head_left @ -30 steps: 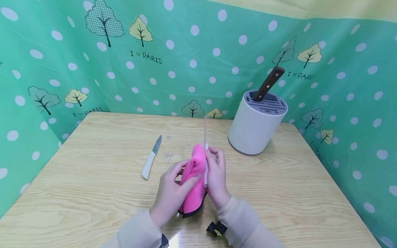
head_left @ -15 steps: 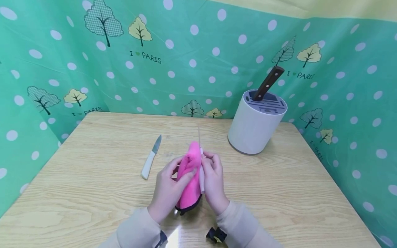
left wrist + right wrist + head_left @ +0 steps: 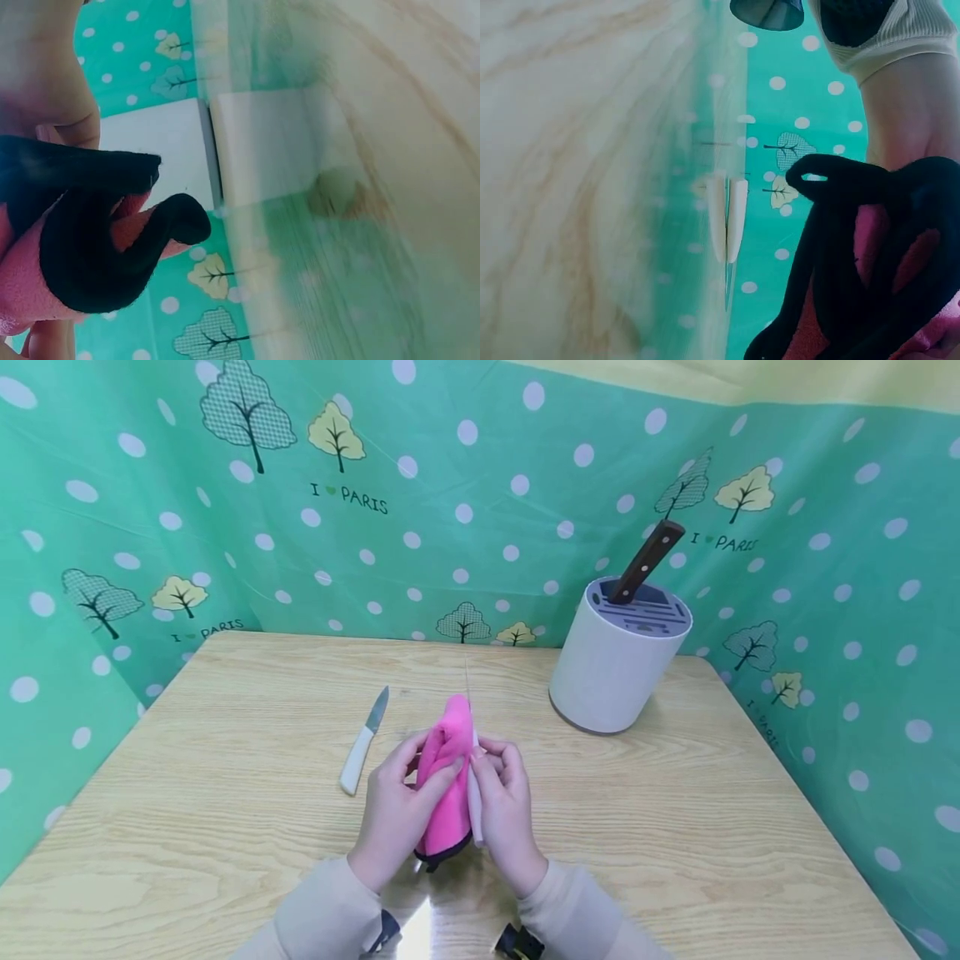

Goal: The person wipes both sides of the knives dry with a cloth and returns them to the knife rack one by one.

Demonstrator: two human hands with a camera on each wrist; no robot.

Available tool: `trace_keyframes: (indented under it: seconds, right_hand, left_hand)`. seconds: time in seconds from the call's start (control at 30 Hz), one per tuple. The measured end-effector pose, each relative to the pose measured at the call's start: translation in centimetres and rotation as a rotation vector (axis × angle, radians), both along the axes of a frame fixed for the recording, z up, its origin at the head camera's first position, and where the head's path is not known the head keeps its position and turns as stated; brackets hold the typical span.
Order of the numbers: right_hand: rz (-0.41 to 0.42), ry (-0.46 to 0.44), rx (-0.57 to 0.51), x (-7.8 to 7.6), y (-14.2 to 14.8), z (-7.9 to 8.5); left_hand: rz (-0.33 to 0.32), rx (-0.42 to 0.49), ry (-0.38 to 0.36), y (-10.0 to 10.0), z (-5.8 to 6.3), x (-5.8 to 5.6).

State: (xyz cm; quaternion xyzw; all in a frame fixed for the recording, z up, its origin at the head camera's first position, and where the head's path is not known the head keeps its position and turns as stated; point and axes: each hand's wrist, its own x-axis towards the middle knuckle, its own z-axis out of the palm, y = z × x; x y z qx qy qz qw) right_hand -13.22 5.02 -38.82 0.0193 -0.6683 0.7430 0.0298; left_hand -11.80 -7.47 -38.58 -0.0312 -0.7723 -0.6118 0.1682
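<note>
shifted leftward: left hand (image 3: 393, 806) gripping pink cloth (image 3: 450, 817), right hand (image 3: 510, 810) pinching a white-handled knife (image 3: 476, 810).

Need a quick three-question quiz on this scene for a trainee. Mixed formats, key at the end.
1. True or false: a dark handle sticks up out of the knife block.
2. The loose knife on the table has a handle that is: A) black, B) white, C) red.
3. The left hand holds a pink cloth; what does the right hand grip?

Key: 1. True. 2. B. 3. A white-handled knife.
</note>
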Motion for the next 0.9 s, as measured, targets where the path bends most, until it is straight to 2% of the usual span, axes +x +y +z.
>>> trace_keyframes:
  seconds: [0.2, 0.47, 0.7, 0.9]
  right_hand:
    - [-0.006, 0.021, 0.015, -0.1, -0.1, 0.0]
    - [-0.04, 0.045, 0.013, -0.5, 0.0, 0.3]
    - [-0.052, 0.055, 0.006, -0.8, 0.3, 0.6]
    - [-0.075, 0.049, -0.011, -1.4, 0.6, 0.7]
  left_hand:
    - [-0.001, 0.003, -0.001, 0.0, -0.1, 0.1]
    - [-0.011, -0.01, 0.043, 0.2, 0.0, 0.5]
    - [-0.041, -0.019, 0.075, 0.5, 0.2, 1.0]
    - [-0.067, -0.002, 0.072, 0.9, 0.2, 1.5]
